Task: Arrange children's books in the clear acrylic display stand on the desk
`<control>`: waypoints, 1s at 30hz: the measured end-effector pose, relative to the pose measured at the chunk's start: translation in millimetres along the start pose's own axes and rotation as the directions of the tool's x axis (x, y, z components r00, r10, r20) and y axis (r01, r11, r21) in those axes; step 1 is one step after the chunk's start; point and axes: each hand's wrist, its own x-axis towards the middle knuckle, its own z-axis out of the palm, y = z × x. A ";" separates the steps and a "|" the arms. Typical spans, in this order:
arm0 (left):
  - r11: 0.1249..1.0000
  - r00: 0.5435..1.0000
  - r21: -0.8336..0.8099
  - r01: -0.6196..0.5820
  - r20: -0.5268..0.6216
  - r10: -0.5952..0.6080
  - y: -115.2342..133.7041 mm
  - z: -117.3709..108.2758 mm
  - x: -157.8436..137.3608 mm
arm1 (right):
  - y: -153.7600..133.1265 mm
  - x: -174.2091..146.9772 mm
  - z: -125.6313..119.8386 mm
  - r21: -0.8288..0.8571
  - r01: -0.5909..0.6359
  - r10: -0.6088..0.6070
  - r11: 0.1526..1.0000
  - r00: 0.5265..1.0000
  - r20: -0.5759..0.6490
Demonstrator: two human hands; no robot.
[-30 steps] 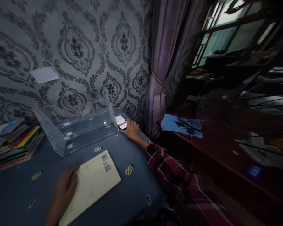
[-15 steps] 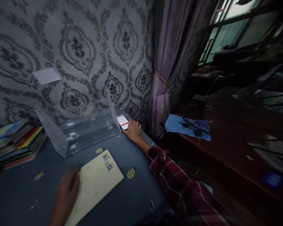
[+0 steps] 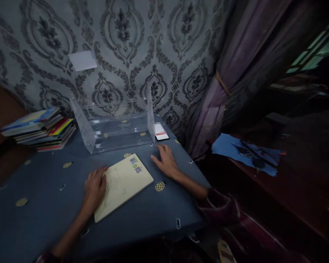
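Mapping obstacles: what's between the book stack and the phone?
A clear plastic rack stands on the table between the book stack and the phone, as the head view shows.

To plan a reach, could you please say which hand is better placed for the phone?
Probably the right hand: it's nearer the phone, while the left hand touches the book.

- Dim overall, with a cool greyish cast; sinks to near black at the right edge.
- Shows weak greenish light at the window (image 3: 309, 51).
- Glows white at the phone (image 3: 162, 137), partly pixelated.
- Glints in streaks on the clear rack (image 3: 84, 126).
- Blurs at the dark red sleeve (image 3: 226, 212).
- Leans and stretches rightward at the curtain (image 3: 235, 62).
- Reads clearer on the pale book (image 3: 126, 186).
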 end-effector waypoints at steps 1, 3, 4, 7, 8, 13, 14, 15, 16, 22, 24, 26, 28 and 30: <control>1.000 1.000 -0.001 0.006 0.006 -0.006 1.6 -0.8 -0.4 | -10.5 -14.2 -0.6 0.033 0.053 -0.055 0.998 0.996 0.064; 1.000 1.000 -0.001 0.020 0.018 -0.020 5.7 -3.0 -2.7 | -29.9 -38.9 -3.0 0.078 0.117 -0.129 0.990 0.976 0.173; 1.000 0.999 0.000 0.025 0.028 -0.025 8.3 -4.3 -4.6 | -37.3 -48.6 -4.5 0.094 0.136 -0.153 0.986 0.964 0.215; 1.000 0.997 0.017 0.023 0.076 -0.024 17.3 -8.8 -12.0 | -46.2 -66.7 -8.1 0.129 0.219 -0.248 0.967 0.926 0.286; 0.999 0.995 0.035 0.021 0.094 -0.024 20.8 -10.5 -14.5 | -45.1 -69.5 -8.6 0.126 0.250 -0.277 0.960 0.911 0.304; 0.986 0.979 0.167 -0.010 0.204 -0.024 39.7 -21.9 -21.7 | -27.4 -67.4 -8.0 0.092 0.327 -0.337 0.940 0.863 0.377; 0.982 0.973 0.189 -0.016 0.230 -0.028 43.3 -24.6 -22.1 | -23.6 -64.8 -8.0 0.092 0.327 -0.337 0.940 0.859 0.387; 0.978 0.966 0.207 -0.023 0.255 -0.032 46.7 -27.3 -22.3 | -19.9 -61.8 -8.2 0.089 0.327 -0.335 0.941 0.855 0.396; 0.976 0.960 0.216 -0.028 0.277 -0.034 49.7 -29.8 -22.6 | -16.2 -58.4 -8.5 0.080 0.328 -0.332 0.941 0.854 0.401; 0.991 0.944 0.106 -0.077 0.327 0.039 50.3 -37.2 -17.1 | 3.8 -30.7 -11.4 0.042 0.330 -0.325 0.943 0.889 0.321; 0.988 0.952 0.106 -0.111 0.295 0.076 35.9 -36.0 -7.5 | 7.2 -21.0 -11.0 0.089 0.331 -0.341 0.940 0.887 0.310; 0.981 0.968 0.155 -0.120 0.236 0.081 9.7 -36.3 4.2 | 9.0 -15.2 -8.6 0.141 0.333 -0.360 0.932 0.889 0.285; 0.977 0.983 0.208 -0.054 0.185 0.015 -27.5 -41.7 12.1 | 10.1 -15.5 -4.1 0.166 0.333 -0.365 0.928 0.901 0.234; 0.969 0.984 0.238 0.075 0.142 -0.111 -71.8 -54.9 10.6 | 11.3 -21.7 1.5 0.156 0.326 -0.352 0.932 0.918 0.183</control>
